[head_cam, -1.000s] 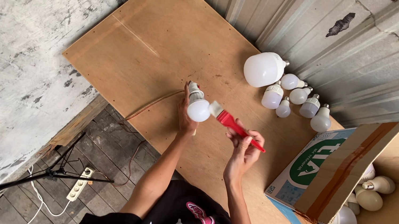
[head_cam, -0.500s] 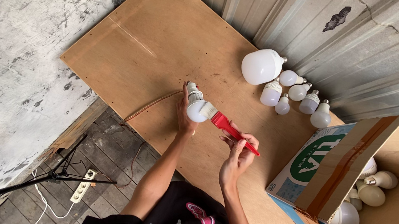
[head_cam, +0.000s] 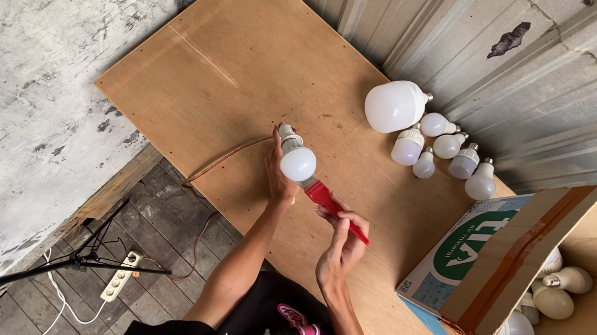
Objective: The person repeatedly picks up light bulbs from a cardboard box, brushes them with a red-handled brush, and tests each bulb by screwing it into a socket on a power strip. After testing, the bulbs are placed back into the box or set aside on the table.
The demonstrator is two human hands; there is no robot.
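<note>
Gripping a white bulb above the worktop, the left hand keeps it steady; a red-handled brush, pinched by the right hand, is laid against it.

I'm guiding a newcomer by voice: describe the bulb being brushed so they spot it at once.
On the plywood board, look near its front edge, away from the bulb cluster by the metal wall. It is the white bulb in the left hand, the only one lifted, with a red brush touching it.
</note>
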